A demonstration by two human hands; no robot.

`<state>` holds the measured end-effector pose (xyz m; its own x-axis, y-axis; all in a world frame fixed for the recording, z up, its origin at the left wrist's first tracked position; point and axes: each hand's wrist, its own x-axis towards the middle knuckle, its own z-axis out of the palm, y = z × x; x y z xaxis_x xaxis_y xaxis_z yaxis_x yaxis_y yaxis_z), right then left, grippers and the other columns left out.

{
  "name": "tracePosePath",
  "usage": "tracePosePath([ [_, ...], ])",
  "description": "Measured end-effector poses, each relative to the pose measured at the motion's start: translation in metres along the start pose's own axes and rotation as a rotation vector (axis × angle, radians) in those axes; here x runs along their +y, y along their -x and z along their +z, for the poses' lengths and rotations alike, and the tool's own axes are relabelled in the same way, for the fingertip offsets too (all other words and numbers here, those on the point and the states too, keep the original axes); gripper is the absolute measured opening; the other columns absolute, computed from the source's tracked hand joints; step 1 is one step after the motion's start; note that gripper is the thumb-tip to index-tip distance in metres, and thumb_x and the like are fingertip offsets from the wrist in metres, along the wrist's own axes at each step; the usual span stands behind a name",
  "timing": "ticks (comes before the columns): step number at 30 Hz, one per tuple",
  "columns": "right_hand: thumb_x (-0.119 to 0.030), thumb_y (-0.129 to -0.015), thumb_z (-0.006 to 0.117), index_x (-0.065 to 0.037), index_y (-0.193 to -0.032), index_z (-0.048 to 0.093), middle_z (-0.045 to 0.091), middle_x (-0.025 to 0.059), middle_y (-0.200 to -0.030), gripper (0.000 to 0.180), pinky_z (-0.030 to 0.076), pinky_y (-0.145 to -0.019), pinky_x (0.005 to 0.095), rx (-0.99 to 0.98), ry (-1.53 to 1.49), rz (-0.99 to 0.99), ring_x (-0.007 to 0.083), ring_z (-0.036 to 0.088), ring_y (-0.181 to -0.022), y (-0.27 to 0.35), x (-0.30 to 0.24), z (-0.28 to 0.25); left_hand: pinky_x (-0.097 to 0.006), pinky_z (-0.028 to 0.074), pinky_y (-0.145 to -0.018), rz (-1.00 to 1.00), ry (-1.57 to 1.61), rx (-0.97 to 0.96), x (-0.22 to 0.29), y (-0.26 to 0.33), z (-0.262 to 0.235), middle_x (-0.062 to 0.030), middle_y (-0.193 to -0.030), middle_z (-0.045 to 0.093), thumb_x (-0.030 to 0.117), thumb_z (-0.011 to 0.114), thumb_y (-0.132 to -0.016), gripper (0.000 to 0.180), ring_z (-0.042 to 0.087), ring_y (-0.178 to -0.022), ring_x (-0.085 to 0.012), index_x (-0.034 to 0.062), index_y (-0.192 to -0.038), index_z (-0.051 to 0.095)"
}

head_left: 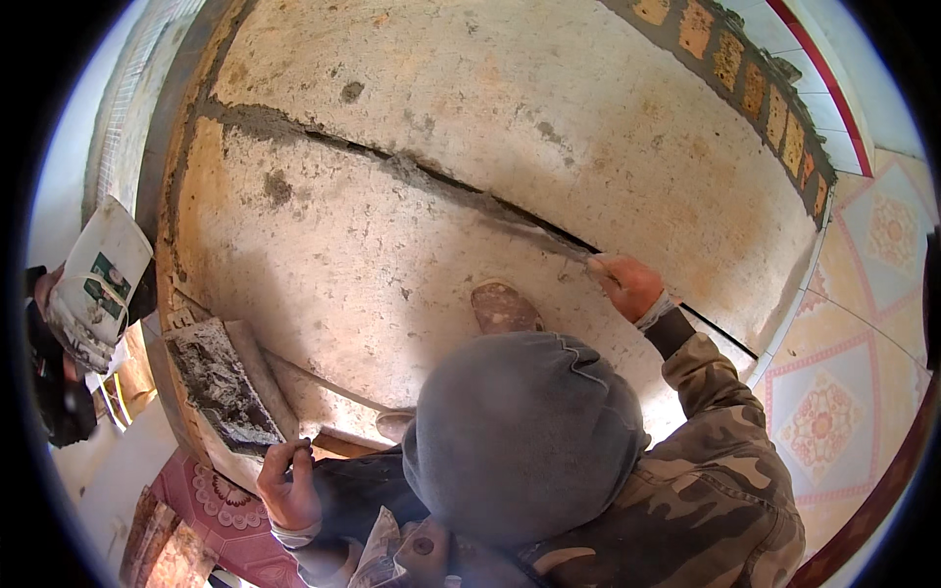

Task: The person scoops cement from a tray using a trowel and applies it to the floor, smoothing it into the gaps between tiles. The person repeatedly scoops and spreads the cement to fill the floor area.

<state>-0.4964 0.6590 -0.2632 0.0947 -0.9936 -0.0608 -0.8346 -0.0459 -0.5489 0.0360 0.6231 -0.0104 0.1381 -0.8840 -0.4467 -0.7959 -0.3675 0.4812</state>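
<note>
My right hand (pixel 629 287) is closed at the long gap (pixel 441 179) between two concrete slabs. From its fingers a thin grey blade (pixel 549 238), like a narrow trowel's, runs left along the gap; its handle is hidden in my grip. Grey mortar (pixel 260 122) fills the gap's far left end. My left hand (pixel 288 487) is closed, fingers curled, just below a shallow tray (pixel 263 377) of wet mortar (pixel 218 380). Whatever those fingers hold, I cannot make out. A grey cap (pixel 524 436) hides the lower middle.
A mud-stained shoe (pixel 505 308) stands on the near slab (pixel 333 265). At the left edge another person's hand (pixel 47 284) is at a white bucket (pixel 101 279). Bricks set in mortar (pixel 727 61) border the far slab (pixel 627 118); patterned tiles (pixel 823 421) lie to the right.
</note>
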Motion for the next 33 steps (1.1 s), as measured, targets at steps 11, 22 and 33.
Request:
tracePosePath([
  [11, -0.020, -0.096, 0.065, -0.021, -0.124, 0.066, 0.065, 0.0115, -0.090, 0.029, 0.055, -0.063, 0.0472, -0.114, 0.199, -0.045, 0.0369, 0.067, -0.079, -0.139, -0.046, 0.046, -0.032, 0.052, -0.076, 0.007, -0.039, 0.055, 0.023, -0.005, 0.001, -0.0148, -0.086, 0.071, 0.003, 0.066, -0.089, 0.012, 0.068, -0.080, -0.0233, -0.0032, -0.097, 0.072],
  [22, -0.032, -0.102, 0.062, -0.004, -0.106, 0.065, 0.066, 0.0226, -0.084, 0.029, 0.049, -0.067, 0.0472, 0.026, -0.302, 0.052, 0.0409, 0.064, -0.076, -0.194, -0.075, 0.082, -0.034, 0.052, -0.080, -0.024, 0.013, 0.074, 0.028, 0.007, -0.008, -0.0161, -0.089, 0.070, 0.001, 0.064, -0.088, 0.012, 0.069, -0.084, -0.0264, -0.0034, -0.097, 0.072],
  [33, -0.047, -0.099, 0.065, -0.002, -0.080, 0.062, 0.054, 0.0105, -0.061, 0.049, 0.042, -0.053, 0.0432, 0.029, -0.358, 0.766, 0.0231, 0.054, -0.057, 0.092, 0.006, 0.087, -0.036, 0.053, -0.077, 0.111, 0.044, 0.098, 0.028, 0.008, -0.010, -0.0170, -0.089, 0.069, -0.003, 0.064, -0.083, 0.013, 0.069, -0.082, -0.0311, -0.0027, -0.094, 0.071],
])
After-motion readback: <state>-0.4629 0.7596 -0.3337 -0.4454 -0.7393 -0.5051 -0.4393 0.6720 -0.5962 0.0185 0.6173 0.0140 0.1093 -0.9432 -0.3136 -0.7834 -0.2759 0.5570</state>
